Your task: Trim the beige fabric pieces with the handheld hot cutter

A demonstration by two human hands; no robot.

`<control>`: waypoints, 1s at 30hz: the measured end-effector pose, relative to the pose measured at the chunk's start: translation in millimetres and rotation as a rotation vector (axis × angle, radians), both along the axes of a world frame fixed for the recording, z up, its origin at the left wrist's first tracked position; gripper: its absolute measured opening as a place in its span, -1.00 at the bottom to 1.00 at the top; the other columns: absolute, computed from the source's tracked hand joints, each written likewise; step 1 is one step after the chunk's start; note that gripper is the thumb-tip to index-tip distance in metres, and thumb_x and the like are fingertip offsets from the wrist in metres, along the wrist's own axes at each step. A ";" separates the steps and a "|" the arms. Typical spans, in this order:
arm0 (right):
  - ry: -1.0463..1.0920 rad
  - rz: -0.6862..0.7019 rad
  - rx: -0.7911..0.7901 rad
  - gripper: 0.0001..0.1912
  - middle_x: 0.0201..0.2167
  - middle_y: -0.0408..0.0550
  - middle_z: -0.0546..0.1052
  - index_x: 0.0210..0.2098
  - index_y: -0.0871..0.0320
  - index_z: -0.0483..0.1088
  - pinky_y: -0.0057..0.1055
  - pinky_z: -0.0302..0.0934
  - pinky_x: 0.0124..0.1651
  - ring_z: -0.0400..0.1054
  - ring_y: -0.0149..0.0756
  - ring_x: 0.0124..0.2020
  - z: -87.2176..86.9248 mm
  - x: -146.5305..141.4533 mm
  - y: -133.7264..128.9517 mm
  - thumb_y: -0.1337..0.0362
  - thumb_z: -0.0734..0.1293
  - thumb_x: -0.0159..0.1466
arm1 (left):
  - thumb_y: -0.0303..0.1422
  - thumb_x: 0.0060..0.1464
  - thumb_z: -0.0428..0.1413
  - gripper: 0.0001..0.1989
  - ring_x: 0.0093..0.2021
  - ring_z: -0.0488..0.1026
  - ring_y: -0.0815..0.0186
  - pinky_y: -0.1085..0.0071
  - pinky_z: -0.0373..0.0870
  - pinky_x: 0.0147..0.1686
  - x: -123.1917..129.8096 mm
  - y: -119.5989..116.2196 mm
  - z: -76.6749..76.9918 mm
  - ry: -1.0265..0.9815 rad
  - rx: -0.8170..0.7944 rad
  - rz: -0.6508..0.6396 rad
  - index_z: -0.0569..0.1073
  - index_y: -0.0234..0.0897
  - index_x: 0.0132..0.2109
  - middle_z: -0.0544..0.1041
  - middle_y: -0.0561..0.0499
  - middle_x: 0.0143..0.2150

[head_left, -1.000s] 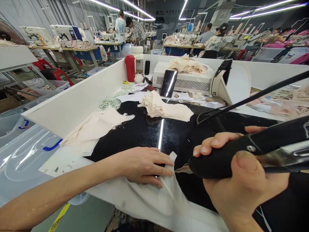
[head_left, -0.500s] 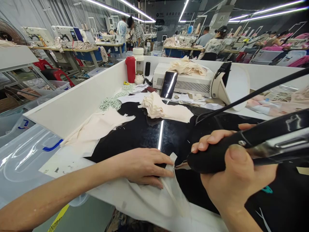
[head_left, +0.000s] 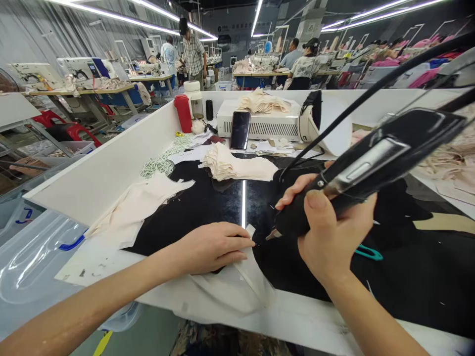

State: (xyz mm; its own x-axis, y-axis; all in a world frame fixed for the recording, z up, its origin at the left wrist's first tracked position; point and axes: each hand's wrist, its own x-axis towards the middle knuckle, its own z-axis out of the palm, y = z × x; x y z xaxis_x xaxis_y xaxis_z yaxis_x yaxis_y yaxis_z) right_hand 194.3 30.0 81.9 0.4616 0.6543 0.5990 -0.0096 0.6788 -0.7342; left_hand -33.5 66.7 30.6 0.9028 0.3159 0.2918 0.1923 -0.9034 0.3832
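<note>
My left hand [head_left: 217, 247] lies on a cream fabric piece [head_left: 237, 287] at the table's front edge, its fingers together and pressing near the narrow tip of the cloth. My right hand [head_left: 334, 232] is wrapped round a black handheld tool [head_left: 378, 158] with a silver lever and a cord. The tool's small metal tip [head_left: 273, 234] is just right of the fabric tip, apart from it, over the black surface [head_left: 193, 207]. Behind my hands lies a stack of cream pieces [head_left: 237, 165]; more cream pieces [head_left: 148, 198] are at the left.
A phone [head_left: 240, 129] leans on a white vented box [head_left: 274, 126]. Nearby stand a red cup [head_left: 183, 113] and a black spool [head_left: 210, 110]. Green-white cord [head_left: 158, 167] lies by the left board. A teal tool [head_left: 369, 252] is right of my right hand. People work behind.
My right hand has drawn the tool back, and its tip has come away from the fabric. The camera view has shifted right. My left hand stays on the cloth.
</note>
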 end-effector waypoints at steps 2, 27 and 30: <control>-0.045 -0.032 -0.013 -0.50 -0.29 -0.27 0.62 -0.04 -0.12 0.38 -0.13 0.51 -0.32 0.50 -0.18 -0.44 0.5 10.6 0.4 -0.03 0.70 0.31 | -0.25 0.70 0.05 -0.65 0.18 0.69 0.09 0.21 0.66 0.25 4.2 -4.6 -0.1 -0.025 0.039 0.045 0.65 -0.35 0.28 0.69 -0.24 0.21; -1.243 -0.299 -0.294 -0.23 0.01 0.16 0.80 0.11 -0.07 0.80 0.15 0.76 -0.03 0.78 0.27 -0.06 -186.5 256.6 -17.9 -0.47 0.22 0.50 | -0.23 0.42 0.39 -0.84 -0.03 0.68 0.16 0.38 0.51 -0.01 22.9 -14.1 19.1 0.300 -0.212 0.259 0.65 -0.18 0.01 0.70 0.02 -0.07; -1.226 -0.270 -0.269 -0.30 0.00 0.13 0.82 0.08 -0.09 0.80 0.09 0.78 0.00 0.79 0.27 -0.04 -186.3 253.3 -11.6 -0.44 0.27 0.49 | -0.15 0.41 0.42 -0.77 -0.10 0.64 0.19 0.41 0.44 -0.10 25.4 -11.1 13.8 0.293 -0.245 0.267 0.66 -0.20 -0.10 0.65 0.04 -0.16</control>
State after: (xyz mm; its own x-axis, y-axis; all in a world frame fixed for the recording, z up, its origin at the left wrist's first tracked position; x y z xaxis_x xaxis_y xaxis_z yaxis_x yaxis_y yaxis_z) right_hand 447.5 18.4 -104.4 -0.1587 0.7929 0.5883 0.8808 0.3829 -0.2785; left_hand -8.1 55.6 44.4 0.8135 0.5765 -0.0759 0.5382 -0.6970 0.4738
